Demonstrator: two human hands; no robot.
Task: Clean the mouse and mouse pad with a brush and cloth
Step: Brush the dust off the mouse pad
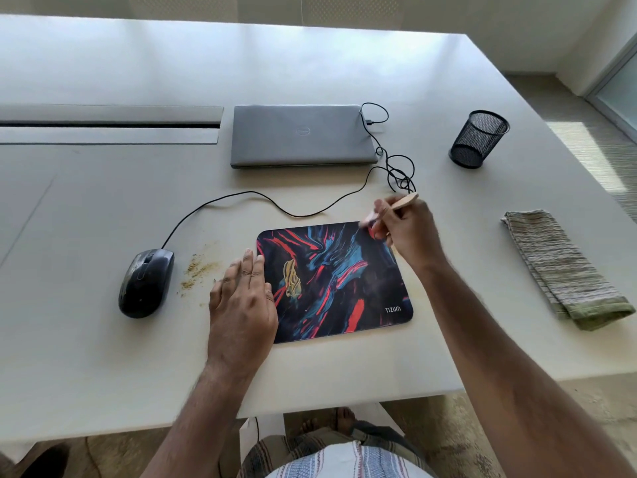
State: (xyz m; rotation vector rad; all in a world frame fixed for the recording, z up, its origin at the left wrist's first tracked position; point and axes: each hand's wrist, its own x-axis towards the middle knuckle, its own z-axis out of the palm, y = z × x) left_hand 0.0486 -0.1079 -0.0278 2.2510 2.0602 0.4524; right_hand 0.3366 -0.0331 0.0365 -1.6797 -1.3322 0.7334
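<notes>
On the mouse pad (341,281): brushing in hand.
Right hand (403,229) grips the brush (401,202); left hand (243,298) presses flat, fingers straight. Next, sweep leftward.

Mouse (146,282) left of pad (344,284); cloth (565,267) right.

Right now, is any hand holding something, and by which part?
The right hand grips the brush around the middle of its wooden handle. The left hand holds nothing; it rests flat on the mouse pad.
</notes>
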